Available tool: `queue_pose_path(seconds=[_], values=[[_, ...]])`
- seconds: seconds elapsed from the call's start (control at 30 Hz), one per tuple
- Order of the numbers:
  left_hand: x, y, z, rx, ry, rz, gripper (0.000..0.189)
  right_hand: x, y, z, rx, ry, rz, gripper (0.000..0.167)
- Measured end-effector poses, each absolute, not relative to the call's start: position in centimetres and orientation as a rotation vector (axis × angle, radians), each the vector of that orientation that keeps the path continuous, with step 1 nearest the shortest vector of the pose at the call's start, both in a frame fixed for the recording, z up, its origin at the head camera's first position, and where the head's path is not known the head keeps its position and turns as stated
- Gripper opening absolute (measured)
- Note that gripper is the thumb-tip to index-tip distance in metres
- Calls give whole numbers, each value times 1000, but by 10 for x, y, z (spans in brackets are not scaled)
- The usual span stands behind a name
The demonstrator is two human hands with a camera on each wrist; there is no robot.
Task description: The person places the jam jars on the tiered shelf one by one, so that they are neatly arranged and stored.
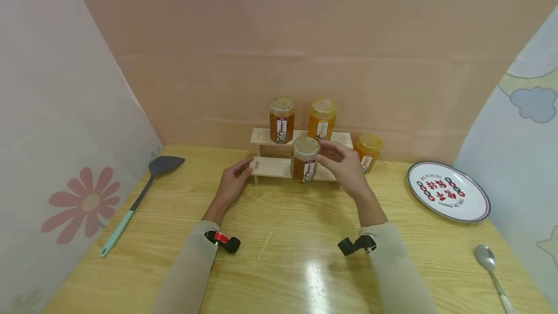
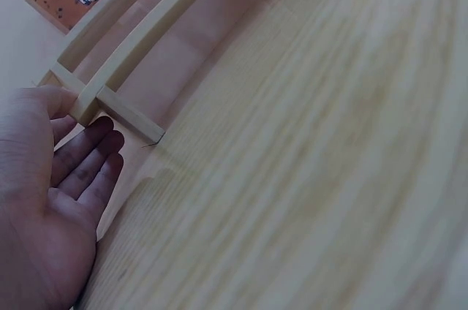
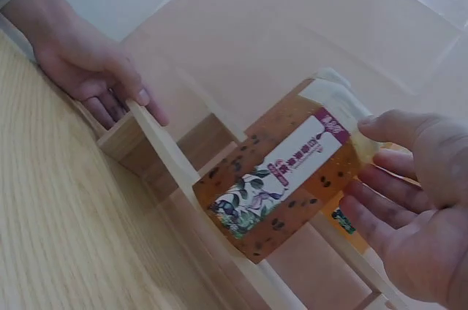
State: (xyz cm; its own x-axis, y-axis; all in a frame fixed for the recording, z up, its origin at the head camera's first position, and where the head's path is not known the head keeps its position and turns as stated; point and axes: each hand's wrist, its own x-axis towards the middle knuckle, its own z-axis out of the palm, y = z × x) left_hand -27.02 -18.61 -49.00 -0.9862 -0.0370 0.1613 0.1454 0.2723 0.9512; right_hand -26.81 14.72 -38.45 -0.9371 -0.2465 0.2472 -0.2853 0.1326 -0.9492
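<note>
My right hand (image 1: 346, 166) holds a jar of dark amber, seed-flecked preserve (image 1: 304, 161) by its upper part, thumb on one side and fingers on the other. That jar is at the lower step of a two-step wooden rack (image 1: 272, 166), overlapping its front edge; whether its base touches the wood I cannot tell. My left hand (image 1: 232, 183) grips the rack's left end between thumb and forefinger, the other fingers loosely bent below, as the left wrist view shows. On the upper step stand another dark amber jar (image 1: 281, 122) and a yellow-orange jar (image 1: 322, 121).
A second yellow-orange jar (image 1: 369, 151) stands on the table right of the rack. Farther right lie a white oval plate (image 1: 471, 202) with red characters and a metal spoon (image 1: 486, 258). A dark spatula (image 1: 148, 183) with a mint handle lies at left. A pinkish wall backs the table.
</note>
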Motion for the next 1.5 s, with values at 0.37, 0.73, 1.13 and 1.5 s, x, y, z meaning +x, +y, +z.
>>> queue_pose_path(seconds=[0.37, 0.73, 1.13, 1.5], values=[[-268, -188, -487, -113, -2361, -1835, 41, -268, 114, -394, 461, -2289, 1968, 48], [-271, -182, -487, -111, -2355, -1849, 41, -267, 84, -398, 428, -2147, 1995, 47], [-270, -185, -487, -95, -2384, -1804, 40, -275, 56, -401, 370, -2094, 1945, 49], [-269, -185, -487, -117, -2389, -1806, 42, -275, 55, -402, 363, -2097, 1928, 48]])
